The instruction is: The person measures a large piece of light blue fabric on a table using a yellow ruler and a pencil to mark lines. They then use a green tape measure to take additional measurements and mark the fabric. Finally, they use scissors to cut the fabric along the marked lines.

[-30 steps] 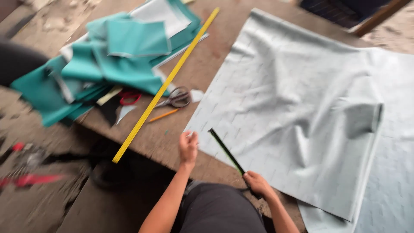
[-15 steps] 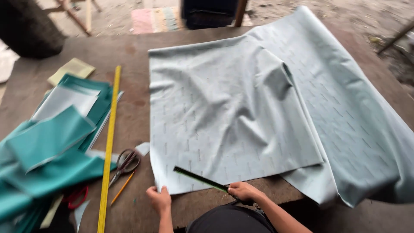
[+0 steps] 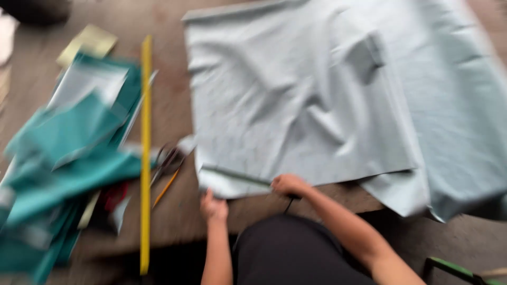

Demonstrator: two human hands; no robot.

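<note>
Fingers of the right hand point(image 3: 288, 184) curl around a thin dark straight ruler point(image 3: 237, 176) lying along the near edge of the wrinkled pale grey-blue cloth point(image 3: 296, 105). Left hand point(image 3: 214, 207) rests at that cloth's corner, its grip blurred beyond telling. Nearby lie scissors point(image 3: 166, 161), a long yellow measuring stick point(image 3: 146, 153) and crumpled teal fabric point(image 3: 68, 158) on the brown wooden table point(image 3: 169, 95).

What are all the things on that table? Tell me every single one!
Pale grey cloth: one big sheet, folded over, right half of the table.
Teal cloth: a heap of pieces, left side.
Long ruler: one, yellow, between the two cloths.
Scissors: one pair, dark, blurred, beside the ruler.
Pencil: one, orange, under the scissors.
Yellowish pad: one, far left corner.
Wooden table: one, brown.
Short dark ruler: one, on the grey cloth's near edge.
Left hand: at the cloth's corner.
Right hand: holding the dark ruler's end.
</note>
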